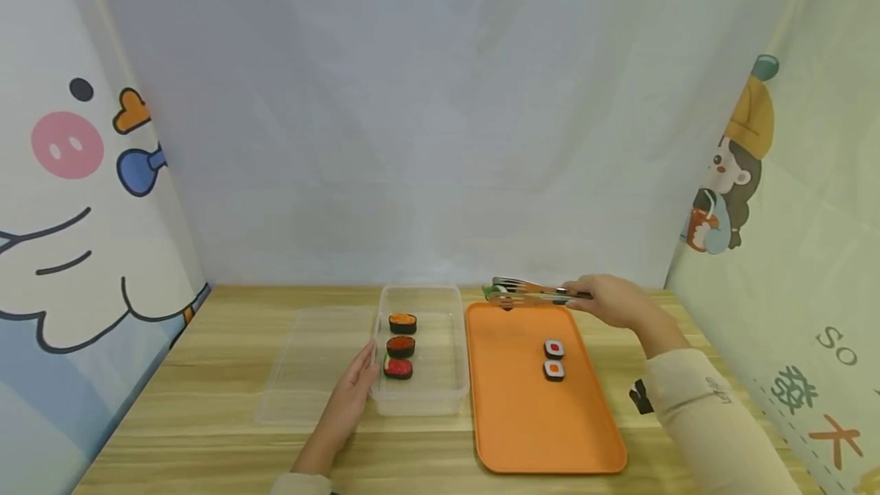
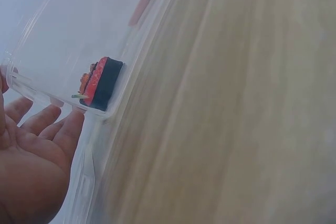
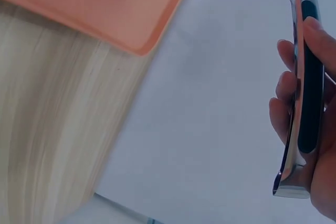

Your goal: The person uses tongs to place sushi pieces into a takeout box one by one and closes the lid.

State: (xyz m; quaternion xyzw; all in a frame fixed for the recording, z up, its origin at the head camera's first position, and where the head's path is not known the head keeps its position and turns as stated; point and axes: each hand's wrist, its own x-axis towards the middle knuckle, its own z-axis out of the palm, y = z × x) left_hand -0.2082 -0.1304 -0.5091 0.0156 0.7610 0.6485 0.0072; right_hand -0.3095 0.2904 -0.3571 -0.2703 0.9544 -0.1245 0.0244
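Wooden table (image 1: 206,403), pale cloth walls with cartoon prints. Left hand (image 1: 354,388), fingers straight, rests against clear box (image 1: 454,396) holding three sushi. Right hand (image 1: 612,300) grips tongs (image 1: 529,292) pinching a green piece above orange tray (image 1: 522,418). Right wrist view alone shows the tongs' black handle.

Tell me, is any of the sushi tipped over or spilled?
No, nothing stands out. Three sushi pieces sit upright in a row in the clear box, and two rolls sit neatly on the orange tray. The tongs grip a green piece.
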